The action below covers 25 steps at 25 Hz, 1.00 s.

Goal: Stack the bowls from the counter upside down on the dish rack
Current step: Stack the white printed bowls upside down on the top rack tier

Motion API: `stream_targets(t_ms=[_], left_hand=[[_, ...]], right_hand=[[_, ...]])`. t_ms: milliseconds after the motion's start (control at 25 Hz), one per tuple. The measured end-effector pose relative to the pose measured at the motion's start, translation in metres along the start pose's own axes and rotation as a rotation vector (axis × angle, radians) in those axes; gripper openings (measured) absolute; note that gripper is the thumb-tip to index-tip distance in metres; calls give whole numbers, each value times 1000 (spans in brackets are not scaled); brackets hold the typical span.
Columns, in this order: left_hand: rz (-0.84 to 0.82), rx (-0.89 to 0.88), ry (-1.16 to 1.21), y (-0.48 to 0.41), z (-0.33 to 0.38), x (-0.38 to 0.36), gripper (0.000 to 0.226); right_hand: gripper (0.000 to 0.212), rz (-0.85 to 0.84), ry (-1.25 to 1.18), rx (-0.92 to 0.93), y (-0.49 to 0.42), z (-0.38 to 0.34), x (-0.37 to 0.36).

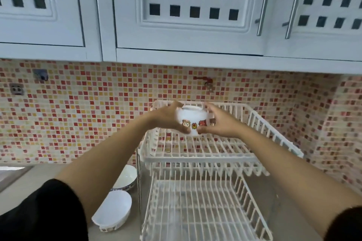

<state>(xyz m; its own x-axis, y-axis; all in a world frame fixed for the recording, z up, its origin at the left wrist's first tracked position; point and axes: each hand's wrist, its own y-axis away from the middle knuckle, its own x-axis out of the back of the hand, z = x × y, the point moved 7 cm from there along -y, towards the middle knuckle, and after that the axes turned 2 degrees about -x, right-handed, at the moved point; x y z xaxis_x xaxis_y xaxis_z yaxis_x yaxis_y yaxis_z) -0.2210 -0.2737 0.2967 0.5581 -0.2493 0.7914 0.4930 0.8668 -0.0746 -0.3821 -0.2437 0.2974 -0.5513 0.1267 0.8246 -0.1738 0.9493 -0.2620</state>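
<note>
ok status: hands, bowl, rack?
Left hand and right hand both on cartoon bowl, upside down over dish rack top tier. Two bowls on counter. Tier unobstructed.

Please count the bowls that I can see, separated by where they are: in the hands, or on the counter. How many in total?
Bowl held in both hands, above the dish rack: 1
Bowls on the counter: 2, one near the rack and one closer
Total: 3

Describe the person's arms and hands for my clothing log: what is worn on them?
Both arms wear black sleeves pushed up near the elbows: the left sleeve and the right sleeve. The forearms are bare. The left hand and right hand are bare too: no gloves, rings or watch visible.
</note>
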Motion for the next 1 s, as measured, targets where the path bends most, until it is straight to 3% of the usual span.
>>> stream_targets(t_ms=[160,360,520,720,840,920,1000], left_hand=[[-13,94,-158,-22,-24,-18,116],[-119,196,-318,-27,-46,-43,116],[-87,243,-337,-9,-56,-17,112],[-135,277,-406,-12,-43,-15,119],[-49,170,-367,-11,-13,-2,99],[124,73,-331,0,5,30,74],[284,86,-331,27,-6,66,59]], right_hand=[[101,-171,147,-26,-27,14,-31],[96,-266,276,-37,-34,27,-56],[100,-266,300,-3,-39,-7,-57],[107,-285,303,-59,-42,2,-54],[108,-254,345,-93,-41,5,-36],[96,-169,329,-38,-47,-20,-22],[82,-92,276,58,-54,-67,-29]])
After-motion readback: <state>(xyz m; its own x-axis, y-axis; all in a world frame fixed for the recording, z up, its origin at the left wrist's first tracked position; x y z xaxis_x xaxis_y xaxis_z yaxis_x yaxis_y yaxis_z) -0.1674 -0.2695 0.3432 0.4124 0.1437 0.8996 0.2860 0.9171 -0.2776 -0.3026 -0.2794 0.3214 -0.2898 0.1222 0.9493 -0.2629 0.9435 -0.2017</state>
